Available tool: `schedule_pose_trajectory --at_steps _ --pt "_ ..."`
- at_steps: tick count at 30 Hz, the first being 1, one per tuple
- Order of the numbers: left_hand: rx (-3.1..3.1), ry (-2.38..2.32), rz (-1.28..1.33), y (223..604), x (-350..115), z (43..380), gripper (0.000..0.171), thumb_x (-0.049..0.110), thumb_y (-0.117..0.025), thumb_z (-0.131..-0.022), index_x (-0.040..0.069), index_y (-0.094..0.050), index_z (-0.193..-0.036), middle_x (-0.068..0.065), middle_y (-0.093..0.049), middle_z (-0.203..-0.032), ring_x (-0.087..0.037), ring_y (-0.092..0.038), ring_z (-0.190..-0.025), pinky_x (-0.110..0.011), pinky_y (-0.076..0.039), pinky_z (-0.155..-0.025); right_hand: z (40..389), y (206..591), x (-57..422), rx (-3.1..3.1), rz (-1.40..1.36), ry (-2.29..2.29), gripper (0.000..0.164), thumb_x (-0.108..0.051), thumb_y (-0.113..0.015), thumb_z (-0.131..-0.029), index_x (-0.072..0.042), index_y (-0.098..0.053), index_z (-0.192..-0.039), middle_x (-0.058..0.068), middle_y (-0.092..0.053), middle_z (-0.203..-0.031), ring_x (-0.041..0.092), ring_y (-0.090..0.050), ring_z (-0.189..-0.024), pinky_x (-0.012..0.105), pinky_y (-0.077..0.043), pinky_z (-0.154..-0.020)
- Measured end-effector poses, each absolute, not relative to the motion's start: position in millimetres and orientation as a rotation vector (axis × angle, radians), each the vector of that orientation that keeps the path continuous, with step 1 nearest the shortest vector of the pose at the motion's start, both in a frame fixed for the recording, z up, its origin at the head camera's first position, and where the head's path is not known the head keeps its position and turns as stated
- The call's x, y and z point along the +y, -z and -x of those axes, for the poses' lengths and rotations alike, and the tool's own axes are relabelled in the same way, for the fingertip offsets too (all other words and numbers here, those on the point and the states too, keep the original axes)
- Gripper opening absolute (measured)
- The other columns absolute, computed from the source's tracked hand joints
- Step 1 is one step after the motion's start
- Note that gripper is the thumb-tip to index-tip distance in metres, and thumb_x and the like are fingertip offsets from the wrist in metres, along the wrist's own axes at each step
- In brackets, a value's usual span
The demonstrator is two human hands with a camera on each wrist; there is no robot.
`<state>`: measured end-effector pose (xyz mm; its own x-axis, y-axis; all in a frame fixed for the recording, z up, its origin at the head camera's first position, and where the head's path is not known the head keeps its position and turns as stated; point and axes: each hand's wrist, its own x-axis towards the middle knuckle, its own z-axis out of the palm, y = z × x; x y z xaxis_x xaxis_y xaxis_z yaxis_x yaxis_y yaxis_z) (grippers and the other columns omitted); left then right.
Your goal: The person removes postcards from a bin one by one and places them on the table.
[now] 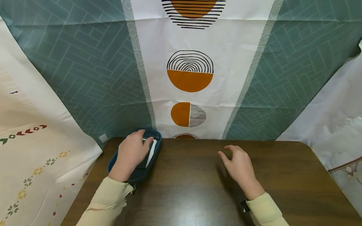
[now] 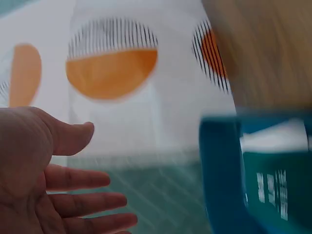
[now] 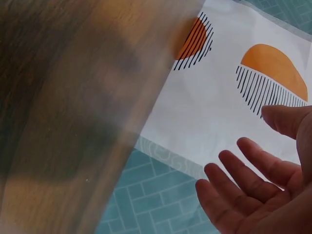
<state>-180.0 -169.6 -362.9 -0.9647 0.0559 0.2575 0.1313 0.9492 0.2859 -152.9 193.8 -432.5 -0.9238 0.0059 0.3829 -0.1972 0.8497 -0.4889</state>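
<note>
A blue plastic bin (image 1: 157,147) stands at the back left of the brown table. Inside it lies a dark green item with white print (image 2: 273,190), along with something white (image 1: 151,153) like paper or card. My left hand (image 1: 132,151) hovers over the bin with its fingers spread and nothing in them; it hides part of the contents. To the right, my right hand (image 1: 240,165) is held over the table, thumb and fingers apart and loosely bent. The right wrist view shows that palm (image 3: 263,195) bare.
The wooden table (image 1: 192,182) ends at a patterned green and white cloth (image 1: 220,78) hanging behind it. More printed cloth hangs on the left side (image 1: 42,150), and a pale cloth (image 1: 333,131) on the right.
</note>
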Motion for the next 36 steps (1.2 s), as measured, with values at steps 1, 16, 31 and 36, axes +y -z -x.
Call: schedule_pose_trajectory --at_steps 1,16,31,36 --pt "-2.882 0.452 0.110 362 -178 183 0.056 0.043 -0.051 -0.093 0.000 -0.049 -0.129 -0.021 -0.055 -0.119 -0.034 -0.057 -0.095 -0.048 -0.048 -0.072 153 432 193 -2.650 -0.138 -0.771 0.037 -0.039 -0.064 -0.086 -0.008 -0.063 -0.107 0.009 -0.060 -0.109 0.027 -0.056 -0.100 0.044 -0.045 -0.079" --pt "-3.232 0.414 -0.260 407 -249 211 0.058 0.031 -0.049 -0.094 -0.018 -0.036 -0.121 -0.038 -0.045 -0.111 -0.048 -0.050 -0.093 -0.054 -0.044 -0.074 156 439 192 -2.741 -0.066 -0.874 0.028 -0.034 -0.065 -0.085 -0.009 -0.066 -0.098 0.001 -0.064 -0.091 0.017 -0.059 -0.080 0.035 -0.047 -0.069" --pt "-3.257 0.396 -0.226 418 -250 210 0.024 0.008 -0.048 -0.084 -0.008 -0.053 -0.102 -0.022 -0.056 -0.091 -0.027 -0.050 -0.069 -0.044 -0.045 -0.059 157 441 191 -2.771 -0.016 -0.935 0.018 -0.030 -0.065 -0.086 -0.012 -0.065 -0.090 -0.004 -0.061 -0.078 0.008 -0.052 -0.064 0.028 -0.044 -0.058" --pt "-3.247 0.529 -0.197 422 -243 210 0.020 0.006 -0.050 -0.082 -0.008 -0.051 -0.096 -0.016 -0.054 -0.082 -0.026 -0.048 -0.067 -0.038 -0.044 -0.058 158 439 190 -2.770 -0.009 -0.931 0.017 -0.028 -0.065 -0.085 -0.011 -0.065 -0.089 -0.004 -0.060 -0.076 0.009 -0.051 -0.062 0.028 -0.044 -0.056"
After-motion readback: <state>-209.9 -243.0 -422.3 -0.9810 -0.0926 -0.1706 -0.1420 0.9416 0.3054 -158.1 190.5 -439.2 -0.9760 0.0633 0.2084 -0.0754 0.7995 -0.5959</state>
